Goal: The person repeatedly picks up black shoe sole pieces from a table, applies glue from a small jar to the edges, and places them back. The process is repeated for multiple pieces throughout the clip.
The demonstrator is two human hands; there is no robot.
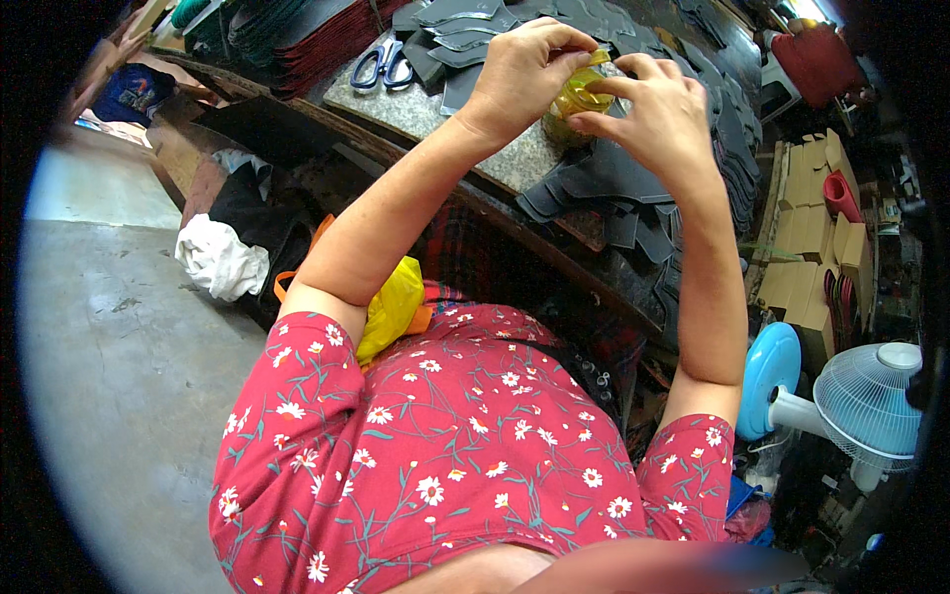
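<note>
Both my hands are raised over the workbench (435, 109) around a round, see-through yellow thing (579, 97), whose exact kind I cannot make out. My left hand (534, 74) pinches its upper edge, where a small yellow strip shows between thumb and fingers. From the other side my right hand (648, 109) grips it with curved fingers and thumb, which partly hide it. Dark grey cut pieces (614, 178) of sheet material lie in overlapping rows beside and beyond my hands. Scissors (382, 67) with blue handles rest on the stone slab (495, 166), left of my left hand.
Stacks of dark red sheets (332, 45) stand at the back left. A yellow bag (394, 309) is by my left elbow, with a white cloth (223, 257) farther left. To the right are cardboard boxes (802, 223) and a fan (871, 406) beside a blue round base (772, 381).
</note>
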